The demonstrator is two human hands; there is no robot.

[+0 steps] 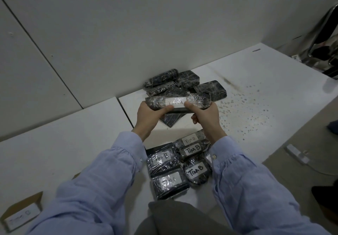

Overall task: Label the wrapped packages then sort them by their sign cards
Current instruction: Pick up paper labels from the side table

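I hold a black plastic-wrapped package [198, 100] above the white table [82, 139], one hand at each end. A white label [176, 103] reading "TIM A" sits on its top face. My left hand [149, 115] grips the left end, thumb pressed beside the label. My right hand [205, 115] grips the right end, thumb on the label's right edge. Near me lie several labelled packages [165, 161], most marked "TIM B". A pile of unlabelled wrapped packages [182, 83] lies by the wall.
A brown cardboard sign card [22, 214] with a white label stands at the near left table edge. Another flat black package [171, 120] lies under my hands. Dark speckles mark the right side of the table. A white plug [298, 154] lies on the floor at right.
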